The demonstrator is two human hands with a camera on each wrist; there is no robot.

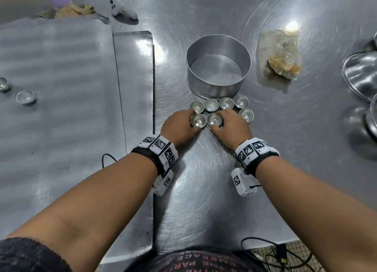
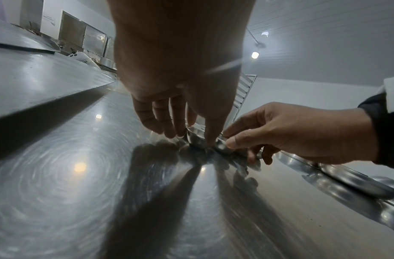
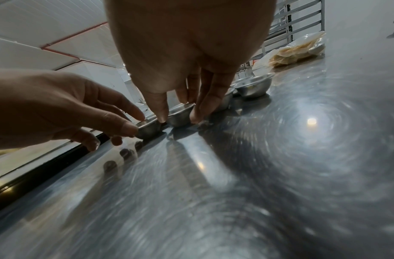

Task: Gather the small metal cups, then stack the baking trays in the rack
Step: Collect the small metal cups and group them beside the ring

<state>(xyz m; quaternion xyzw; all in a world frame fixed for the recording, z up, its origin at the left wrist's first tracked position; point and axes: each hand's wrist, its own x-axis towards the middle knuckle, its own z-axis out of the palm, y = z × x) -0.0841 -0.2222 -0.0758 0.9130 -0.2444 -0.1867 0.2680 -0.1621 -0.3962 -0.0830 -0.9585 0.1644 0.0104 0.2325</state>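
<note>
While both cups sit mouth-up, left hand [image 1: 179, 125] pinches one cup [image 1: 198, 120], right hand [image 1: 231, 126] another [image 1: 214, 119]

Surface: brushed steel surface [image 1: 204, 179] with swirl marks and bright glare spots.
Left side: two flat baking trays [image 1: 61, 67], the upper one overlapping the lower tray [image 1: 136, 67]; two small cups [image 1: 25, 97] sit on the upper one.
Centre: round cake tin [image 1: 218, 67], open side up.
Just before the tin: seven small metal cups [image 1: 226, 103] clustered, four in a row touching, three nearer the person.
Right of tin: clear plastic bag [image 1: 281, 57] with brownish contents.
Right edge: shiny metal pans [image 1: 361, 73], partly out of view.
Far left: white controller [image 1: 122, 8] and a lump of dough [image 1: 73, 10].
Near edge: black cable [image 1: 265, 249].
</note>
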